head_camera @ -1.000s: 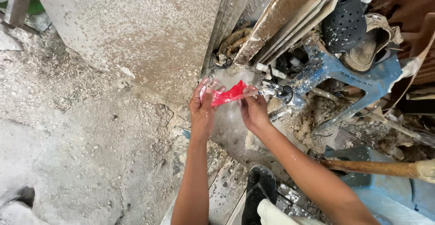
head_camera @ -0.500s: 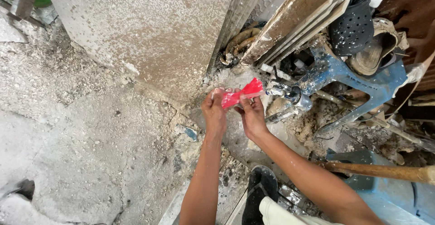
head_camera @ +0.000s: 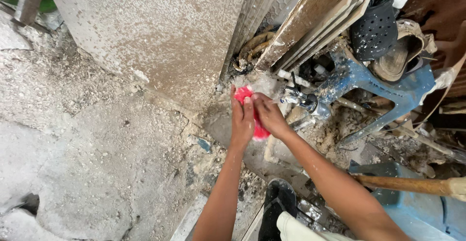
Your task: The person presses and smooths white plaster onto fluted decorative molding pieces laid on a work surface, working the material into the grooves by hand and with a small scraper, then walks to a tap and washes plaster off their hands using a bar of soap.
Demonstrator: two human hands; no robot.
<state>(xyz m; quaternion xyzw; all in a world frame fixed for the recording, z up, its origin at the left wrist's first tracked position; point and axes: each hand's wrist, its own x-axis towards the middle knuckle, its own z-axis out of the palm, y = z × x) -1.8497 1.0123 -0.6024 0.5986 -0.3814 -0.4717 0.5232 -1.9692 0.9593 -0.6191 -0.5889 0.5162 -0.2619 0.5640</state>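
Both my hands are pressed together around a small red thing [head_camera: 245, 95], soft or pouch-like, just left of a metal water tap [head_camera: 303, 100]. My left hand [head_camera: 241, 117] cups it from the left with fingers pointing up. From the right, my right hand [head_camera: 268, 115] lies over it. Red shows above the fingertips and again below the palms [head_camera: 260, 133]. Most of the red thing is hidden between the palms.
A rough grey concrete slab [head_camera: 160, 32] leans behind the hands. Tilted boards [head_camera: 310, 17], a blue plastic stool [head_camera: 388, 83], a dark perforated clog [head_camera: 376, 25] and a worn sandal [head_camera: 400, 51] crowd the right. A wooden handle [head_camera: 407, 185] lies lower right; my black shoe [head_camera: 276, 204] stands below.
The red thing was held stretched between the fingertips; now both palms have closed over it and it is squeezed between them. The hands stay beside the tap.
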